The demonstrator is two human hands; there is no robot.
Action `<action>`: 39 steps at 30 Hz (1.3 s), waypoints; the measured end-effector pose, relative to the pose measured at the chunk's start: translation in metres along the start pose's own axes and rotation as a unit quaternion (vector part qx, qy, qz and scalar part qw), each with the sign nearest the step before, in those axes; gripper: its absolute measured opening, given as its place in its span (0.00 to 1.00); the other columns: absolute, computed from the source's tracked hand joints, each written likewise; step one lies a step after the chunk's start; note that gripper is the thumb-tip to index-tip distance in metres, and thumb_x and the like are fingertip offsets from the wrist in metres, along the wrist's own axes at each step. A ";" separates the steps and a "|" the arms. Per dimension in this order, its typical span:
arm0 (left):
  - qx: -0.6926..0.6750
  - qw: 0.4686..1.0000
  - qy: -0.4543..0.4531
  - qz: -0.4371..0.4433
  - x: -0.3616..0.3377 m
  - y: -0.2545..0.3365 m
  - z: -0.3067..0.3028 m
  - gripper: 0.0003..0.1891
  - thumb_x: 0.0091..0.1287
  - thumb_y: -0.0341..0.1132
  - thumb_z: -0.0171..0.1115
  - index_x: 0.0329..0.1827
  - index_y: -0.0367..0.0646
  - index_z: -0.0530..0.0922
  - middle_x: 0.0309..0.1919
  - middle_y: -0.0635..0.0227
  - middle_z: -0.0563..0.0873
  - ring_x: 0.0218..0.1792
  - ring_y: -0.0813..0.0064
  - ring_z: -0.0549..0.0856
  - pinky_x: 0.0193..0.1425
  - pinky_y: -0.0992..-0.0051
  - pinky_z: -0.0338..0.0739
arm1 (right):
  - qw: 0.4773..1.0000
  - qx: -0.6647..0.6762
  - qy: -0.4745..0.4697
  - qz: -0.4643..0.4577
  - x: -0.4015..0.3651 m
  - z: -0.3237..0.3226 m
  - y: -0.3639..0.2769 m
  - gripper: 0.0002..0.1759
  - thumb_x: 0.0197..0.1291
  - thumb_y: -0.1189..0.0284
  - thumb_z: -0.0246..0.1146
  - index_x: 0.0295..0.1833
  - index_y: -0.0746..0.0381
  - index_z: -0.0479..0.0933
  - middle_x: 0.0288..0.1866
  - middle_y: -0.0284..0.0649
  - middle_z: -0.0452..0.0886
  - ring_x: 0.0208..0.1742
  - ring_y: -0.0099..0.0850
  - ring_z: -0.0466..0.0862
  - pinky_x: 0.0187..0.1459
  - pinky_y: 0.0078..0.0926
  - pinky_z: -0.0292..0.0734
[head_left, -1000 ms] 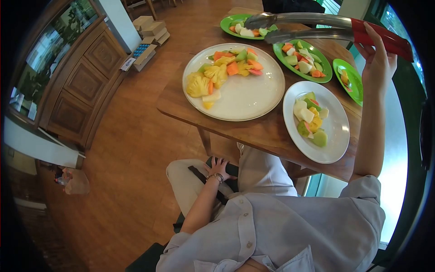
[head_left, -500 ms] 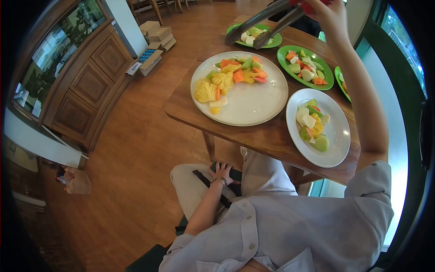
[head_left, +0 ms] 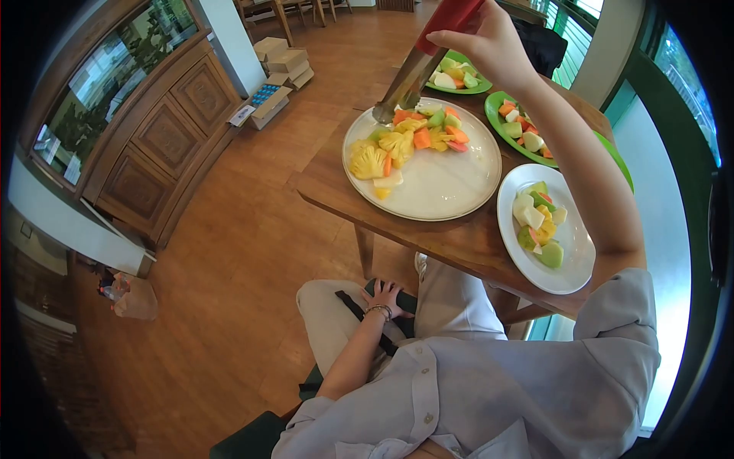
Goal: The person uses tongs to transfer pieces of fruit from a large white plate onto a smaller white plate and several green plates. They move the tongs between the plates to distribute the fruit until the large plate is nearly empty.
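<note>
My right hand point(head_left: 489, 46) is closed round the red handle of metal tongs point(head_left: 409, 80) at the top. The tongs point down, with their tips at the far left edge of the fruit on a large cream plate point(head_left: 451, 180). Whether they pinch a piece is unclear. Pineapple point(head_left: 369, 161), orange chunks and green pieces lie along that plate's left and far side. My left hand point(head_left: 382, 297) rests on my leg, fingers spread over a dark green object point(head_left: 405, 300). An oval white plate point(head_left: 567, 268) with mixed fruit stands at the right.
Green plates of cut fruit point(head_left: 478, 86) line the far side of the wooden table point(head_left: 321, 180); my right forearm partly covers some. Cardboard boxes point(head_left: 289, 63) stand on the floor at the far left. A paper bag point(head_left: 138, 298) sits by the left wall.
My right hand has brought the tongs down and left from above the far green plate to the large cream plate, their arms closer together. The view has shifted slightly.
</note>
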State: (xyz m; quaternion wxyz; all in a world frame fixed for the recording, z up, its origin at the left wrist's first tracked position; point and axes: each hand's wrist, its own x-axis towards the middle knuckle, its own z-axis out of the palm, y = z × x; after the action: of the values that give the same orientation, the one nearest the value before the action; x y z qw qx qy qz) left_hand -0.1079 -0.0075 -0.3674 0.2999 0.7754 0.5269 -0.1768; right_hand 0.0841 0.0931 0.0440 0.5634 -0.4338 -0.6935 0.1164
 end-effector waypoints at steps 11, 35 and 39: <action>0.004 1.000 -0.004 0.000 -0.002 0.001 -0.002 0.47 0.27 0.61 0.66 0.58 0.63 0.61 0.63 0.76 0.54 0.66 0.64 0.42 0.57 0.37 0.31 | 0.996 0.064 -0.031 0.059 -0.020 -0.014 -0.013 0.18 0.33 0.87 0.62 0.34 0.66 0.64 0.27 0.41 0.75 0.32 0.30 0.78 0.35 0.25 0.74; 0.023 1.000 0.009 0.002 0.004 -0.001 0.006 0.48 0.25 0.65 0.64 0.57 0.64 0.63 0.62 0.77 0.55 0.65 0.64 0.41 0.55 0.36 0.32 | 0.971 0.053 0.231 0.020 -0.048 -0.062 -0.006 0.36 0.41 0.83 0.59 0.57 0.59 0.52 0.39 0.43 0.68 0.36 0.32 0.75 0.35 0.30 0.76; 0.021 1.000 0.002 0.000 0.003 -0.001 0.003 0.48 0.25 0.66 0.64 0.57 0.64 0.62 0.62 0.77 0.55 0.65 0.64 0.40 0.56 0.36 0.32 | 0.982 -0.058 0.179 0.019 -0.038 -0.117 0.032 0.21 0.48 0.69 0.60 0.47 0.62 0.62 0.39 0.42 0.75 0.39 0.30 0.79 0.41 0.24 0.75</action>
State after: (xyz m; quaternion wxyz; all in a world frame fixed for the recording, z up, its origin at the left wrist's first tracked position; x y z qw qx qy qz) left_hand -0.1071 -0.0070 -0.3720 0.2826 0.7819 0.5234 -0.1866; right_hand 0.2026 0.0462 0.0367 0.6503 -0.4922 -0.5787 0.0072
